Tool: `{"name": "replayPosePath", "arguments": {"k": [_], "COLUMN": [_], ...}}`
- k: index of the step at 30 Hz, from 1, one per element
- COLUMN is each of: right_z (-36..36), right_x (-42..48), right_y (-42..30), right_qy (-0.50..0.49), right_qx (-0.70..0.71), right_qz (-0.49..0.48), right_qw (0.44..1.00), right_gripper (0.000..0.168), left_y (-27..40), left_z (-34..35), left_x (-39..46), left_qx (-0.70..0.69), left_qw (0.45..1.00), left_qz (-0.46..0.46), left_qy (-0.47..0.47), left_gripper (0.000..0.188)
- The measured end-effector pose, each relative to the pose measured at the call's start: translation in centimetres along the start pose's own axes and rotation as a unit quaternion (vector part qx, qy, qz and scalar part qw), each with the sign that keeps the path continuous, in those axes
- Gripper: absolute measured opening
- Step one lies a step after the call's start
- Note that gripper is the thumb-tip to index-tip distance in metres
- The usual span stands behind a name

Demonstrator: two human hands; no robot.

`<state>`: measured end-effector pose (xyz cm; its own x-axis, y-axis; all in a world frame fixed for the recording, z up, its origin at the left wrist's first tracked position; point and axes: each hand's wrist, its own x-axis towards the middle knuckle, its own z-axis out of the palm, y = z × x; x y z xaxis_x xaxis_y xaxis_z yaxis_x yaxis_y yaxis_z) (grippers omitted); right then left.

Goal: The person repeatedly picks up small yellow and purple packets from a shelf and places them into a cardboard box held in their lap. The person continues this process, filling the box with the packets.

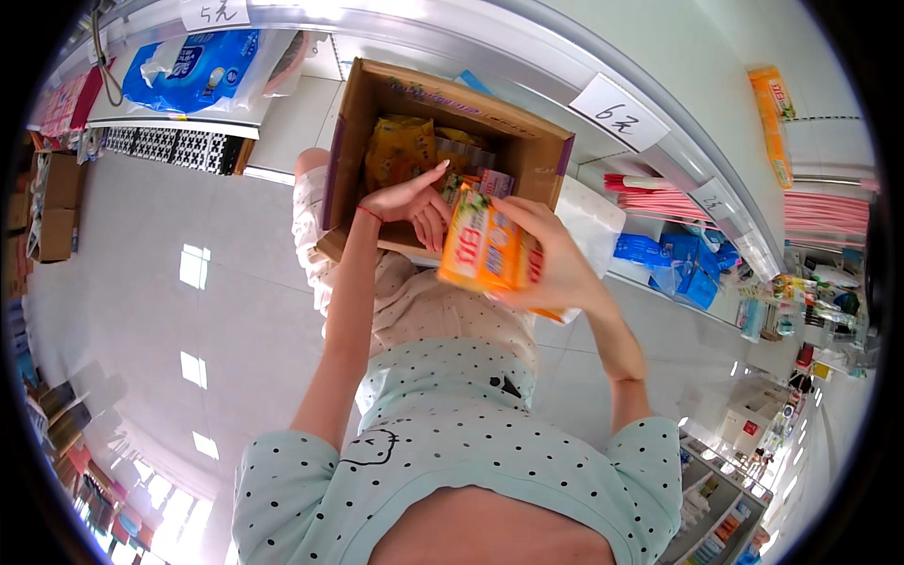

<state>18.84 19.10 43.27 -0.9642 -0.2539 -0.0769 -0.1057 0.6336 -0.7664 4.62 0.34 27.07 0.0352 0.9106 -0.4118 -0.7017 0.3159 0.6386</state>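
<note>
My right hand grips an orange Liby pack, seemingly laundry soap, above the near right edge of an open cardboard box. A white-and-orange end of packaging shows below that hand; whether it belongs to the same pack I cannot tell. My left hand, a red string at its wrist, hangs over the box opening with fingers apart and nothing seen in it. Down in the box lie yellow bags and a purple-and-white pack. Part of the contents is hidden behind my hands.
Metal shelving with handwritten price cards runs past the box's far side. Another orange pack lies on the upper shelf. Lower down are pink sticks and blue packages. A blue tissue pack sits at left, beside tiled floor.
</note>
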Motion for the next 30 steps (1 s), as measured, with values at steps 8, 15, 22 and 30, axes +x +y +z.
{"name": "replayPosePath", "arguments": {"k": [8,15,22,30], "right_z": [6.7,5.0,4.5,6.5], "right_x": [4.3,5.1,4.5,6.7], "right_y": [4.6,6.2,6.6,6.8], "right_qy": [0.088,0.163,0.17,0.178], "right_qx": [-0.117,0.026,0.062,0.081], "right_qz": [-0.016,-0.035,-0.059,-0.111], "right_qw": [0.989,0.986,0.982,0.974], "right_gripper": [0.099,0.091,0.084,0.079], "left_y": [-2.1,-4.0,-3.2,-5.4], "left_z": [-0.9,-4.4,-2.0,-3.2], "left_x": [-0.6,0.5,1.2,2.0], "left_qx": [-0.071,-0.196,0.415,0.368], "left_qw": [0.965,0.809,0.684,0.687], "left_qz": [0.205,0.372,0.054,0.144], "left_qy": [0.144,0.411,0.597,0.61], "left_gripper": [0.03,0.025,0.037,0.044]}}
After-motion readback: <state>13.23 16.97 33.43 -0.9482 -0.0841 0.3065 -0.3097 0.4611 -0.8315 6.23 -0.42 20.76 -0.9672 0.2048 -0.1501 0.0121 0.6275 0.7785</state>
